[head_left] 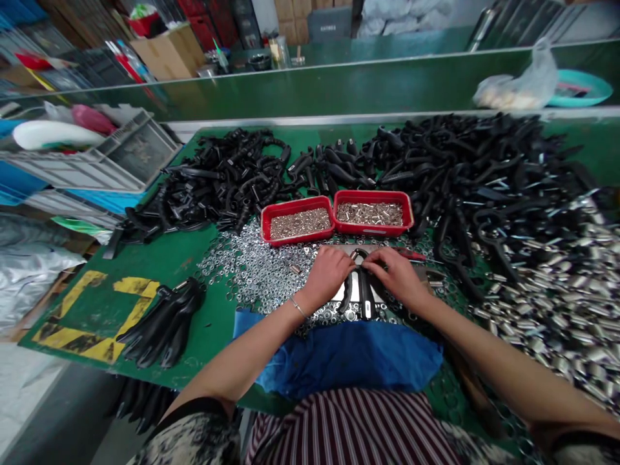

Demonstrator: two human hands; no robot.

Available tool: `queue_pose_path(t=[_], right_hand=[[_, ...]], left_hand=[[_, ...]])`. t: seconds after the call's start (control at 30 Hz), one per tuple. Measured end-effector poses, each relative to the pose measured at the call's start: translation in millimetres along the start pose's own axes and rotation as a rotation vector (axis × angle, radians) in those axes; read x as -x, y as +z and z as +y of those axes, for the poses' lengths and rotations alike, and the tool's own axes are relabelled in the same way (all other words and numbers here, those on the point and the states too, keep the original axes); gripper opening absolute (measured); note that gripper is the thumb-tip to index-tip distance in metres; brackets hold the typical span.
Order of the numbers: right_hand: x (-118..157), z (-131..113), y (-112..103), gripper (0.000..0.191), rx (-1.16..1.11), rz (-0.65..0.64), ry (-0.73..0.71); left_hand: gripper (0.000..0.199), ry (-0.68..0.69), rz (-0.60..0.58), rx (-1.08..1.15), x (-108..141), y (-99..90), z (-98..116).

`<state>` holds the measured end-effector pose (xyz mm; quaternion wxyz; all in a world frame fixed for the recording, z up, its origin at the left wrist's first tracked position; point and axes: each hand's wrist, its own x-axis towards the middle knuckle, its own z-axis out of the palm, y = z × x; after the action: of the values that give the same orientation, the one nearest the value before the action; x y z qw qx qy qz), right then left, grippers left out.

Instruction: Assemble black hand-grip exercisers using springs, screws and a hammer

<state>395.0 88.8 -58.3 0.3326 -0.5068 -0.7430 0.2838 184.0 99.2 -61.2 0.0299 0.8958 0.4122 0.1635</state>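
Okay, I see black handle (366, 290), long axis toward wearer (349, 429), between left hand (329, 270) and right hand (398, 276); both pinch its far end, equally near.

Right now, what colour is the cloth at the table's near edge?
The cloth is blue; it shows best in the head view.

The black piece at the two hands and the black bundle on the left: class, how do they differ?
Number: the black piece is single, while the black bundle gathers several handles.
Support: the black piece lies over a pale plate; the black bundle lies on the green tabletop.
Contact: the left hand and right hand work at the black piece's top; neither touches the black bundle.
Shared: both are black, with long handles.
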Motion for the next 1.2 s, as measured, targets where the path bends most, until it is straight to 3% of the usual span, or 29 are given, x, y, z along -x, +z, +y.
queue_pose_path(t=[0.07, 0.17, 0.3, 0.43, 0.67, 0.83, 1.0, 1.1, 1.2], right_hand=[[0.2, -0.4, 4.7, 0.017, 0.109, -0.011, -0.161], [-0.1, 0.5, 10.7, 0.019, 0.211, -0.031, -0.266], [-2.9, 0.8, 15.9, 0.023, 0.321, -0.046, -0.318], [-6.3, -1.3, 18.0, 0.025, 0.397, -0.066, -0.356], [-4.8, 0.9, 21.0, 0.028, 0.496, -0.07, -0.375], [-3.2, -0.7, 19.9, 0.031, 0.537, -0.143, -0.388], [12.7, -2.8, 0.0, 0.024, 0.354, -0.119, -0.342], [37.9, 4.4, -28.1, 0.024, 0.367, -0.012, -0.203], [73.9, 15.3, -59.3, 0.021, 0.472, -0.02, -0.097]], left_hand=[[0.033, 0.037, 0.014, 0.029, 3.8, -0.2, -1.9], [0.029, 0.012, 0.015, 0.116, 10.2, -0.6, -6.0], [0.023, -0.093, 0.02, 0.244, 14.5, 1.4, -8.5], [0.021, -0.134, 0.001, 0.228, 11.6, 1.2, -5.8], [0.028, -0.081, 0.01, 0.116, 10.3, -1.5, -4.0], [0.031, 0.022, -0.017, -0.023, 8.5, -1.8, -3.1], [0.035, 0.132, -0.097, -0.142, 3.2, -10.4, 0.3], [0.037, 0.164, -0.165, -0.126, 3.3, -14.7, -0.8], [0.038, 0.152, -0.166, -0.074, 7.2, -13.2, -4.5]])
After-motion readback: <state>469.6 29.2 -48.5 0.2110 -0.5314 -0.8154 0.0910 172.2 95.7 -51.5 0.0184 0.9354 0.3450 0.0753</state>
